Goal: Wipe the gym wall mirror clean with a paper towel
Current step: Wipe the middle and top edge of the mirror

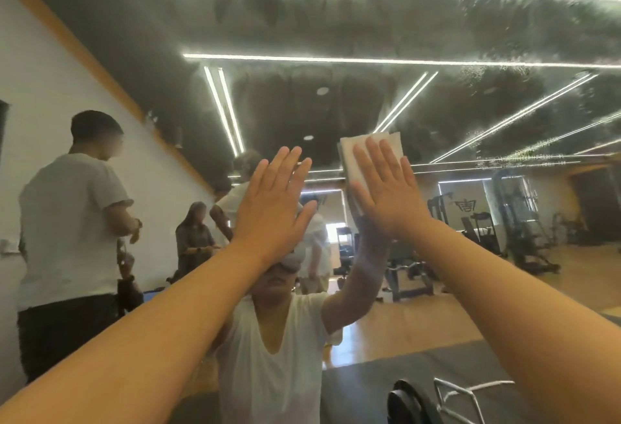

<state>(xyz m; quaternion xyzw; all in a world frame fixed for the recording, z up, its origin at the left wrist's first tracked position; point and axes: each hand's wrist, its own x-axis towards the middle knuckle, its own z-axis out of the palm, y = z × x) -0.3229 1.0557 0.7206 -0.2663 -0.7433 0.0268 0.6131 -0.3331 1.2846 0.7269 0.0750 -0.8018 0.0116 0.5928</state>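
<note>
The wall mirror (369,20) fills the whole view, streaked and spotted with wet smears across its upper part. My right hand (386,195) lies flat with straight fingers and presses a folded white paper towel (353,154) against the glass at centre. To its left my left hand (274,212) is raised with its palm toward the mirror and its fingers straight, holding nothing. Whether the left hand touches the glass I cannot tell. My own reflection in a white shirt appears below the hands.
Reflected in the mirror are several people (70,228) standing at left, gym machines (524,222) at right, a wooden floor and ceiling light strips. A dark round object (406,403) and a metal frame (463,396) sit low at the bottom right.
</note>
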